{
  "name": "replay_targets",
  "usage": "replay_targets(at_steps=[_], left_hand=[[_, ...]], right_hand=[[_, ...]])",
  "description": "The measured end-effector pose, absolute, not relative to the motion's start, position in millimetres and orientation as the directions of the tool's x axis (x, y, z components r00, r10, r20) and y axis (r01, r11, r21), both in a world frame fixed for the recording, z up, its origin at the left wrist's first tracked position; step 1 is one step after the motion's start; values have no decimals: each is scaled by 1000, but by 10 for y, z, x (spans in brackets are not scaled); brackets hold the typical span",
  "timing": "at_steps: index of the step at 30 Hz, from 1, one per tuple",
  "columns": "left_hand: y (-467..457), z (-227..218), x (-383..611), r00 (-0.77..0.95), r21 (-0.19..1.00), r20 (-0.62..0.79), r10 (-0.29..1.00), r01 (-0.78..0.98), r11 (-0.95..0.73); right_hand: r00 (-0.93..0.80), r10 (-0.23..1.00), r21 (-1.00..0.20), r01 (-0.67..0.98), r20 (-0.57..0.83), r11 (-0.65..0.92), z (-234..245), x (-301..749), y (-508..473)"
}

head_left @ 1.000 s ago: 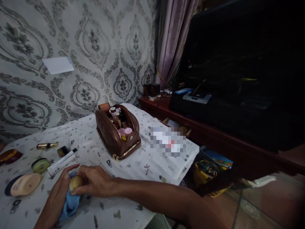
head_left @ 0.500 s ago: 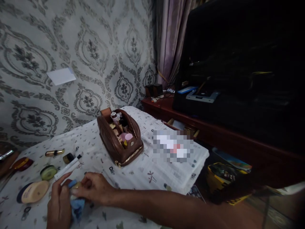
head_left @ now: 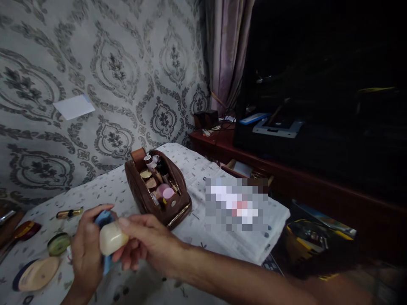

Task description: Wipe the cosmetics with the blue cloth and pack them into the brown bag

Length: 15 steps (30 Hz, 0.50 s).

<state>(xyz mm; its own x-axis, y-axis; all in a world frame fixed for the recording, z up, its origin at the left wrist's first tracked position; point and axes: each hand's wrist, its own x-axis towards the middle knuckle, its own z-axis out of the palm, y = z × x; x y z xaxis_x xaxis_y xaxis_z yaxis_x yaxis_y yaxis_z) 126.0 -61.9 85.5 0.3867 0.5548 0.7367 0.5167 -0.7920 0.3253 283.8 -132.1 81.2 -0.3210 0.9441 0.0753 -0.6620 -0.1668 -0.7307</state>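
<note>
The pale jar point(head_left: 110, 240) was held tilted, in front of the brown bag point(head_left: 136, 191) and to its left, between the person's two hands. The right hand point(head_left: 152, 239) pinched it, thumb laid along the upper side and the other fingers curled beneath; its forearm point(head_left: 222, 266) slanted in from the right, nearer the person than the bag. The left hand point(head_left: 85, 248) stood upright on the side of the jar away from the bag, fingers bent over at the top and closed about a blue cloth point(head_left: 104, 218), which showed above and below the jar. Left of the bag, on the white tablecloth point(head_left: 110, 183), lay a gold tube point(head_left: 70, 212), a green jar point(head_left: 59, 244) and a beige oval container point(head_left: 37, 274). The bag stood open, a pink-lidded jar point(head_left: 168, 193) inside.
</note>
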Motion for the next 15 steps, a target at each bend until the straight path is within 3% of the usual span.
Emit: replay_targets(at_steps=[2,6,8,12,15], left_hand=[[-631,921,1559,478,248,740,473,459,-853],[-606,926,1837,721,-193,653,233,456,-869],[-587,893,1819,752,-309,631,191,469,-827],[-588,817,1715,739,-277,647,187,455,-846],[-602,760,1692,720,-242,667,188,449,-860]], right_hand=[[-176,977,-762,-647,123,-20,963,3124,-1406],[103,962,-844,-463,252,270,1181,3676,-1497],[182,939,-881,-331,292,338,1219,3877,-1484],[162,915,-921,-73,368,383,1202,4084,-1367],[121,890,-887,214,439,409,1197,4140,-1245]])
